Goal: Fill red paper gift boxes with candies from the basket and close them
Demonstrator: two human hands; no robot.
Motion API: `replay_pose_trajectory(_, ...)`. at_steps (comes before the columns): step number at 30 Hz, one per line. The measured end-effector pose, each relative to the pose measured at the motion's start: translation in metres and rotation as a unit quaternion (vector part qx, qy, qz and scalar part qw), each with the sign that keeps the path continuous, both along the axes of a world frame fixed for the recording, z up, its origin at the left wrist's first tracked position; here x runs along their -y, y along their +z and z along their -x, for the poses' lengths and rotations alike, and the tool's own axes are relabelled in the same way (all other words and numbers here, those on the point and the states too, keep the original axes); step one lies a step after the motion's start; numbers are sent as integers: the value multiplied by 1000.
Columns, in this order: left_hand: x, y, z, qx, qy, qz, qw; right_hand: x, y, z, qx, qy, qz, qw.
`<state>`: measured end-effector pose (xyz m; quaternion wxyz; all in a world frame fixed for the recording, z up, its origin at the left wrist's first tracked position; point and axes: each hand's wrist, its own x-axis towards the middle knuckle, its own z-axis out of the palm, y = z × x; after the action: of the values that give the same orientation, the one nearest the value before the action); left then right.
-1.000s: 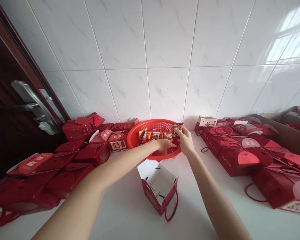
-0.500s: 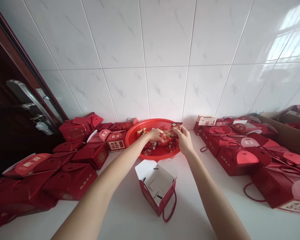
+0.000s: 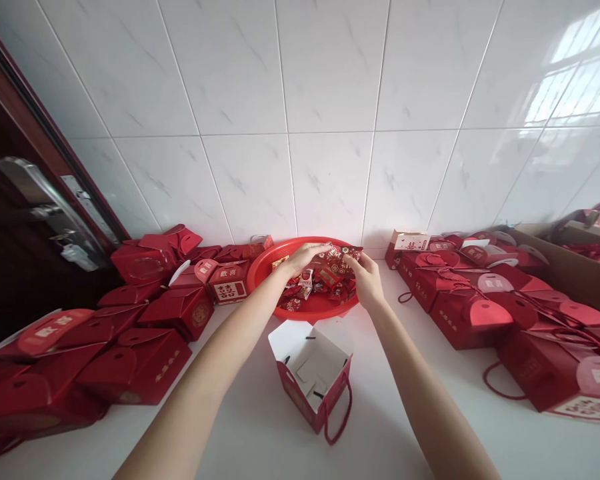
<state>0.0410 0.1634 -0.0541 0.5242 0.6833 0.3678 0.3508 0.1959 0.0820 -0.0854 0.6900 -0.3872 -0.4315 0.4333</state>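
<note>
We see a white tabletop (image 3: 260, 433) that meets a white tiled wall (image 3: 330, 100) at its far edge. Along the left edge lies a big heap of closed red gift boxes (image 3: 130, 360), and a second row of closed boxes (image 3: 480, 313) runs along the right edge. At the middle of the far edge, touching the wall, stands a round red basket (image 3: 265, 280) with wrapped candies (image 3: 305, 287) inside. Near the front edge, just before the basket, stands one open gift box (image 3: 314, 377) with white flaps and a red cord handle. Over the basket both our hands meet. Our left hand (image 3: 305, 257) and our right hand (image 3: 365, 277) hold together small red candy packets (image 3: 337, 255), with fingers closed on them, above the candies.
</note>
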Motion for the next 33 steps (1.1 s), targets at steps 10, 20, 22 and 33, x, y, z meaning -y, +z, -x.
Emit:
replay_pose_trajectory(10, 10, 6, -1, 56, -10, 16, 998, 0, -1, 0, 30, -3, 5, 1000)
replay_pose_trajectory(20, 6, 2, -1, 96, 12, 7, 995, 6, 1, -1, 77, 34, 4, 996)
replay_pose_trajectory(22, 6, 1, 0, 100, 23, 6, 995, 7, 2, -1, 89, 32, 5, 995)
replay_pose_trajectory(33, 8, 5, -5, 116, 34, 5, 993, 9, 2, 1, 111, 62, 6, 992)
